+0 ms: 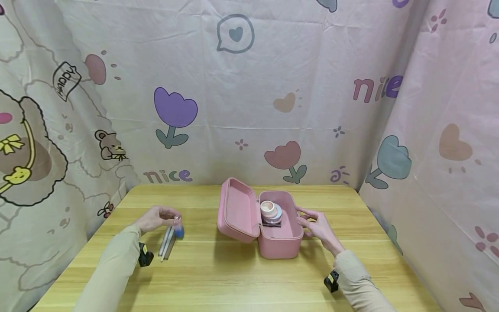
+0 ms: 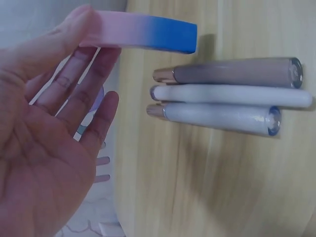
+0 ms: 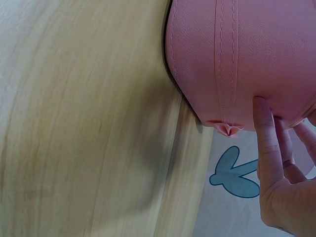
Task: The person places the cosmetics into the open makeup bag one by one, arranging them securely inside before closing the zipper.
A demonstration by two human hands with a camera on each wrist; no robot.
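Observation:
My left hand point(image 1: 159, 219) pinches one end of a slim pink-to-blue box point(image 2: 148, 32) between thumb and fingers. In the left wrist view, the box is held beside a grey-brown tube point(image 2: 237, 72), a white stick point(image 2: 232, 95) and a pale tube point(image 2: 219, 117), which lie side by side on the table. My right hand point(image 1: 319, 227) touches the right side of a pink case point(image 1: 280, 249), its fingers fairly straight against the outer wall in the right wrist view. The case's lid point(image 1: 239, 210) hangs open to the left. Inside sit stacked round jars point(image 1: 268, 209).
The wooden table point(image 1: 195, 281) runs back to a printed curtain point(image 1: 234, 86), which also hangs along both sides. Under the jars lies a dark flat item point(image 1: 272, 225), mostly hidden. A small pink tab point(image 3: 228, 129) sticks out from the case's side.

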